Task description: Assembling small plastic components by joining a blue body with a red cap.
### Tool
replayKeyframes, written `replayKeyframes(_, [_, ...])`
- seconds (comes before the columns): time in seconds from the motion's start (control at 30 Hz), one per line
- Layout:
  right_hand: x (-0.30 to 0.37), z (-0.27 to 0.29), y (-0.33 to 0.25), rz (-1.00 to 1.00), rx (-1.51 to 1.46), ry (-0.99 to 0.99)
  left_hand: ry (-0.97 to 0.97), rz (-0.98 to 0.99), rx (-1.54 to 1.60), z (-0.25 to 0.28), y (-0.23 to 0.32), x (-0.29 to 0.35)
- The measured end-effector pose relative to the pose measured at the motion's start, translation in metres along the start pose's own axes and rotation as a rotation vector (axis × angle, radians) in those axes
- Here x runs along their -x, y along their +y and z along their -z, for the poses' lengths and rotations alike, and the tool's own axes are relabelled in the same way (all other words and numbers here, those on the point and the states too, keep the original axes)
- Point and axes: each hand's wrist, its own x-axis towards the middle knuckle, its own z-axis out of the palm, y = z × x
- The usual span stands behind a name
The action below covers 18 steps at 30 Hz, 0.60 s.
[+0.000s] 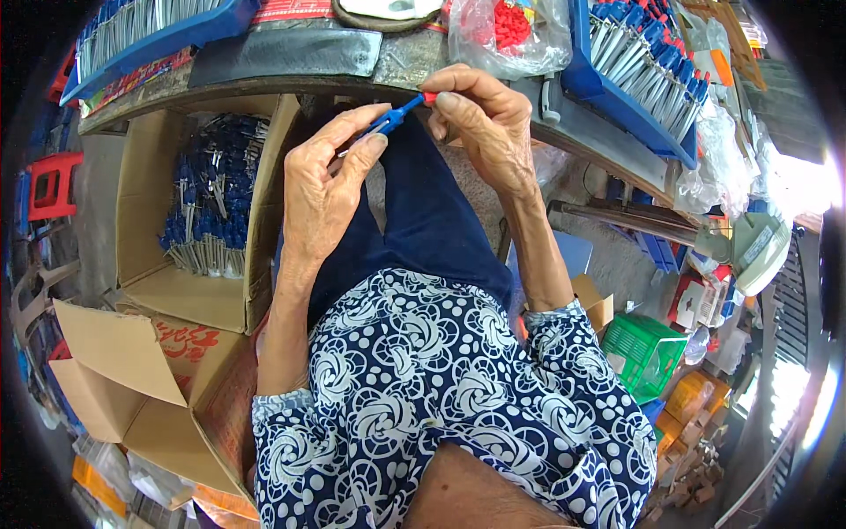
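Note:
My left hand (322,181) is closed round a slim blue plastic part (388,121), thumb and forefinger gripping it near the bench's front edge. On the far end of that part sits a small red cap (430,98). My right hand (493,132) pinches this cap between thumb and forefinger. Beyond it, a clear plastic bag (471,51) on the bench holds many small red pieces (511,26). To my left, an open cardboard box (141,203) contains many blue parts with metal rods (211,189).
Blue trays of similar rods stand at the bench's left (198,37) and right (577,75). A dark curved strip (291,55) lies along the bench front. Another open box (106,353) sits lower left. A green crate (648,353) and a red stool (55,185) stand farther aside.

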Motion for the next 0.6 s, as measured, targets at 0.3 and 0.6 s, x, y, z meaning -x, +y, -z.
replayKeyframes(0.3, [0.004, 0.001, -0.001, -0.098, -0.081, 0.019, 0.04, -0.185, -0.274, -0.001, 0.002, 0.002])
replayKeyframes(0.6, [0.009, 0.003, 0.007, -0.113, -0.125, -0.008, 0.08, -0.376, -0.532, 0.002, -0.006, 0.004])
